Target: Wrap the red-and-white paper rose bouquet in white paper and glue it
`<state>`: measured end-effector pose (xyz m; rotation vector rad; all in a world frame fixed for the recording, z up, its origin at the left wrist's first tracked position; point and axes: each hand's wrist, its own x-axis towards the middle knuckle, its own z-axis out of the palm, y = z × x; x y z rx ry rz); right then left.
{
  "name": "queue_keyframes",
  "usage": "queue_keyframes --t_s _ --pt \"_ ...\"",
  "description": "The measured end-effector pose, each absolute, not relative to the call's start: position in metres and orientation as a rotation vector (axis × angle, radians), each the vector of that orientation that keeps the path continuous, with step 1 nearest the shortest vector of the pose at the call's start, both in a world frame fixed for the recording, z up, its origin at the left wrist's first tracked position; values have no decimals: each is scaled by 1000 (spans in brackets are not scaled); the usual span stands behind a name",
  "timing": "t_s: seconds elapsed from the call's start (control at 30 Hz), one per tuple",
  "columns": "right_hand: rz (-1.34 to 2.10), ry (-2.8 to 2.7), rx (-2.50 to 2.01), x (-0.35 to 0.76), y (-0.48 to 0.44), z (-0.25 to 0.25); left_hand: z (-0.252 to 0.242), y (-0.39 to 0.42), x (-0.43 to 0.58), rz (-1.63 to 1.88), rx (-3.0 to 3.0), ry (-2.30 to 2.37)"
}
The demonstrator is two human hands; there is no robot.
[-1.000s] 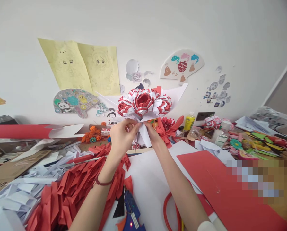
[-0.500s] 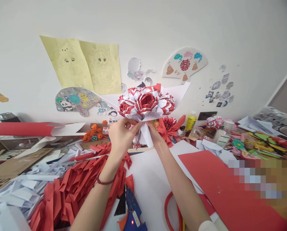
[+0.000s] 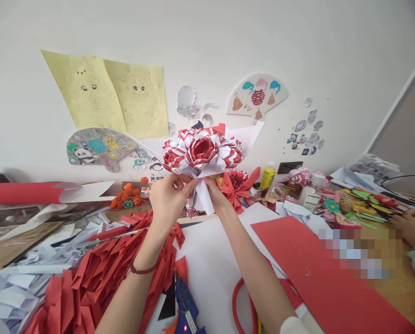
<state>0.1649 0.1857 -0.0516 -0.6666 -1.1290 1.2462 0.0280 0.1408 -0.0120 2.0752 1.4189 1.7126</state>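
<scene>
A bouquet of red-and-white folded paper flowers (image 3: 202, 150) stands upright in front of me, with white paper wrapped around its lower part. My left hand (image 3: 169, 197) pinches the wrap just below the blooms, thumb and forefinger together. From the other side my right hand (image 3: 215, 194) grips the same wrap, its fingers partly hidden behind the paper. A white paper tail (image 3: 203, 197) hangs down between my hands. Just beyond my right hand sits a red paper bow (image 3: 240, 188).
Red folded strips (image 3: 99, 269) and white strips (image 3: 16, 292) heap at left. A blue glue gun (image 3: 186, 301) with a lit red light lies in front, left of a red loop handle (image 3: 236, 306). Red card (image 3: 319, 269) lies at right, near another person's hand (image 3: 414, 227).
My view has turned slightly to the right, so everything sits further left. Both hands keep hold of the bouquet. More of the other person's hand and sleeve shows at right.
</scene>
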Motion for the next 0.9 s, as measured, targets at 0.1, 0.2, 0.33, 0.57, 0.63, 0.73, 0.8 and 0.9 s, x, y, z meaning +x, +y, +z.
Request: queue_keyframes --t_s 0.1,0.2,0.33,0.57,0.63,0.73,0.8,0.9 --pt "1353 -1141 -571 165 185 -50 -12 141 28 1699 2081 1411" --pt "1385 -1138 -542 166 185 -50 -12 142 28 1697 2093 1411" --pt "1383 -1122 -538 166 187 -52 -12 143 27 1696 2101 1405" --pt "1384 -1147 -506 168 192 -56 -12 142 28 1676 2105 1401" --pt "1359 -1137 -531 168 191 -55 -11 142 28 1683 2107 1407" --pt "1313 -1126 -594 168 189 -54 -11 142 28 1687 2122 1419" --pt "1307 -1127 -607 167 188 -53 -12 142 28 1681 2134 1419" --pt "1317 -1127 -586 167 187 -52 -12 141 28 1686 2159 1428"
